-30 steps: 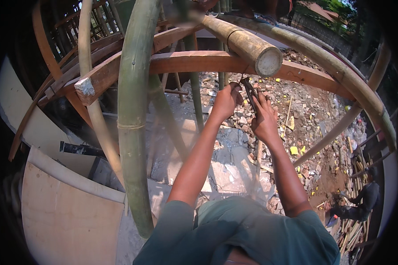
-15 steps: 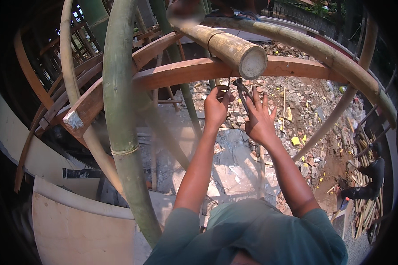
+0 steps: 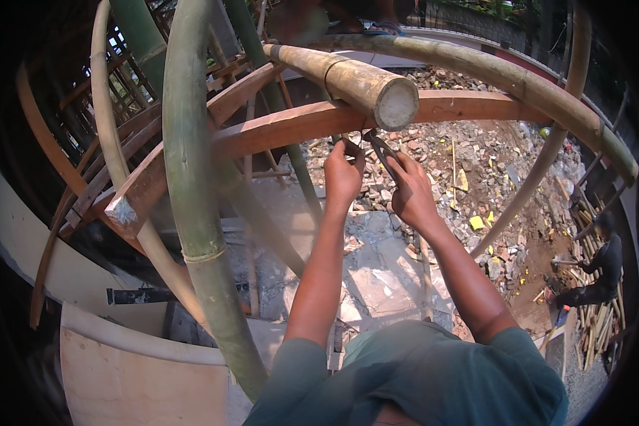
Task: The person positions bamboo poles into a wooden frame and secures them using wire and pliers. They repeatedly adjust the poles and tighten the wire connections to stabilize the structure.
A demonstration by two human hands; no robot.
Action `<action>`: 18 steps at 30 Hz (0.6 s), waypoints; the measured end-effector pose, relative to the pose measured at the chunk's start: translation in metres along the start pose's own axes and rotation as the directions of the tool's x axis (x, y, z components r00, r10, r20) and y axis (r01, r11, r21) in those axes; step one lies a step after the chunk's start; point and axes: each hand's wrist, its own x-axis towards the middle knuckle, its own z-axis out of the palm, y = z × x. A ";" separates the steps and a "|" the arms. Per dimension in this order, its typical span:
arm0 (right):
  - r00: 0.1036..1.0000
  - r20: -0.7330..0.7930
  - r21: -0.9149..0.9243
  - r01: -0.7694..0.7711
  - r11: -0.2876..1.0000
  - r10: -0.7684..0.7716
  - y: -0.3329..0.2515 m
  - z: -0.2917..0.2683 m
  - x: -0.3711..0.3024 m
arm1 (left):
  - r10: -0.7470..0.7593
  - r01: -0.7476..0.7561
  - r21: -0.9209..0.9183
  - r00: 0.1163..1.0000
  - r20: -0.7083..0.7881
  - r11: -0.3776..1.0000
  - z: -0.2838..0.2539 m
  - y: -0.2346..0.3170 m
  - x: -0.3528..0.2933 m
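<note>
Pincers (image 3: 382,150) | in right grip (image 3: 413,195) | left grip (image 3: 343,177) beside | any lettering indiscernible

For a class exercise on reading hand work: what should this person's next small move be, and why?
Probably settle the pincers firmly on the dark wire: the right hand holds them with their head beside it, just under the wooden beam, and the left hand is close by. Whether they already bite is too small to tell.

A dark-clothed worker (image 3: 605,266) appears beside piled sticks (image 3: 595,321), right of the brick rubble (image 3: 486,167). Left of the rubble is a pale panel (image 3: 142,376).
</note>
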 end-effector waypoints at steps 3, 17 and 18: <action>0.995 0.074 -0.133 -0.062 0.989 0.073 -0.017 -0.005 0.003 | 0.005 -0.004 0.085 1.000 -0.005 0.996 -0.005 0.005 -0.002; 0.983 0.179 -0.104 -0.015 0.994 0.033 -0.035 -0.018 0.005 | -0.044 0.042 0.048 0.998 0.035 0.998 -0.009 0.005 0.002; 0.985 0.166 -0.021 -0.039 0.999 0.042 -0.028 -0.013 0.007 | -0.065 0.062 0.051 0.997 0.043 0.997 -0.007 0.006 0.003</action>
